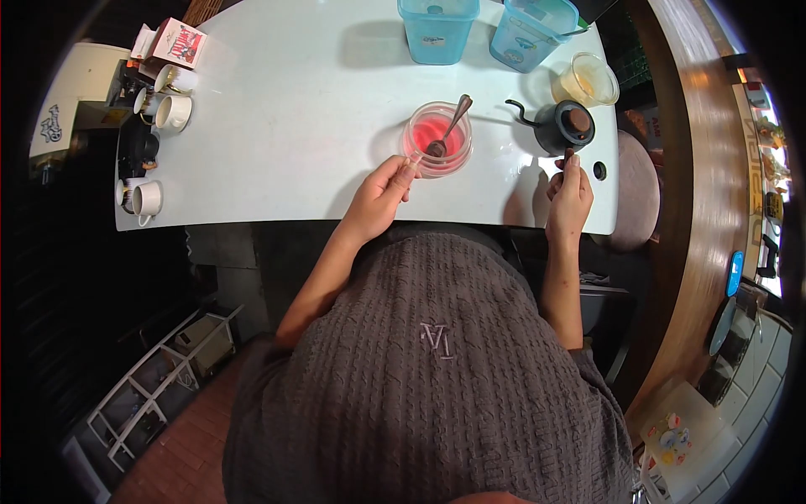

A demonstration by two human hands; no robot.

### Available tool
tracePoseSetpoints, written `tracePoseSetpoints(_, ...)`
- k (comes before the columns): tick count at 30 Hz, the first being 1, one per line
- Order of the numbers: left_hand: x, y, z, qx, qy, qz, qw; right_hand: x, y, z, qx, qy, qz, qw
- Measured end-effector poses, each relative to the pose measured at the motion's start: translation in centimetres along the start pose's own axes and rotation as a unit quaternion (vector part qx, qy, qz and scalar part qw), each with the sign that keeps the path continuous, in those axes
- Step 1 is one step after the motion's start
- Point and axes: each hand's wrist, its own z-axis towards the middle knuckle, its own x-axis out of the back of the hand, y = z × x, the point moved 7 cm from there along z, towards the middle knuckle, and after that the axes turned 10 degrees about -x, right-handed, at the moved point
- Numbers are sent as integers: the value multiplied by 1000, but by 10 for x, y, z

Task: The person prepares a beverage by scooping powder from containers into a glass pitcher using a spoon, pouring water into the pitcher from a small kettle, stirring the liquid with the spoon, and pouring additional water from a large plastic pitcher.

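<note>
A clear round tub (463,163) with pink-red contents stands on the white table. A metal spoon (458,113) leans in it, its handle over the far rim. With thumb and fingers, my left hand (388,189) pinches the near-left side of the tub. To the right is a black gooseneck kettle (554,134) with a brown lid knob, its spout turned left towards the tub. My right hand (572,191) is closed on the kettle's handle at the near side, which the fingers mostly hide. Whether the kettle touches the table is unclear.
Two blue plastic containers (437,42) stand at the back, and behind the kettle is a clear tub (586,80) with pale contents. White cups (174,112) and a red-and-white box (178,44) line the left edge. A round stool seat (635,193) sits beyond the right edge.
</note>
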Motion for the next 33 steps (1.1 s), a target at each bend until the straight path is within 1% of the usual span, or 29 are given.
tracePoseSetpoints(3, 3, 3, 2, -2, 3, 6, 1000, 0, 0, 2, 8, 2, -6, 1000)
tracePoseSetpoints(6, 5, 4, 2, -4, 2, 19, 1000, 3, 1, 5, -9, -2, -24, 1000)
tracePoseSetpoints(8, 6, 4, 3, -6, 4, 24, 1000, 4, 2, 7, -27, -29, -78, 996)
tracePoseSetpoints(9, 6, 3, 3, -4, 6, 19, 1000, 5, -1, 6, -27, -29, -78, 996)
tracePoseSetpoints(11, 7, 2, 3, -2, 9, 13, 1000, 7, -18, 1, 31, 13, -143, 989)
tracePoseSetpoints(12, 7, 2, 3, -2, 8, 11, 1000, 6, -24, -3, 32, 12, -144, 989)
tracePoseSetpoints(13, 7, 2, 3, -2, 7, 9, 1000, 9, -58, -22, 228, 150, -265, 925)
tracePoseSetpoints(14, 9, 2, 2, -1, 10, 9, 1000, 1, -85, -54, 407, 277, -365, 791)
tracePoseSetpoints(16, 10, 0, 2, 4, 14, 21, 1000, -24, -97, -67, 360, 151, -243, 888)
tracePoseSetpoints(17, 11, 0, 1, 7, 15, 21, 1000, -45, -91, -66, 369, 56, -231, 898)
tracePoseSetpoints(18, 11, 1, 2, 5, 14, 24, 1000, -68, -86, -64, 347, -26, -197, 917)
tracePoseSetpoints(19, 10, 2, 2, 1, 12, 26, 1000, -89, -82, -64, 387, -52, -216, 895)
tracePoseSetpoints(20, 9, 3, 2, -2, 12, 26, 1000, -106, -78, -62, 379, -57, -276, 881)
tracePoseSetpoints(22, 10, 6, 2, 3, 11, 26, 1000, -125, -74, -54, 410, -30, -299, 861)
tracePoseSetpoints(23, 12, 5, 3, 0, 14, 28, 1000, -130, -74, -52, 413, -32, -297, 860)
tracePoseSetpoints(25, 12, 2, 3, -8, 14, 19, 1000, -139, -66, -41, 309, -64, -295, 902)
tracePoseSetpoints(26, 13, 1, 2, -7, 17, 19, 1000, -143, -64, -39, 309, -67, -296, 902)
tracePoseSetpoints(29, 10, 5, 2, -9, 13, 15, 1000, -149, -63, -38, 337, -85, -267, 899)
tracePoseSetpoints(31, 10, 7, 2, -1, 14, 18, 1000, -153, -69, -47, 417, -93, -270, 863)
tracePoseSetpoints(32, 10, 5, 2, 0, 16, 16, 1000, -153, -70, -47, 416, -95, -271, 862)
tracePoseSetpoints(33, 11, 3, 2, -3, 15, 21, 1000, -156, -69, -50, 420, -117, -296, 850)
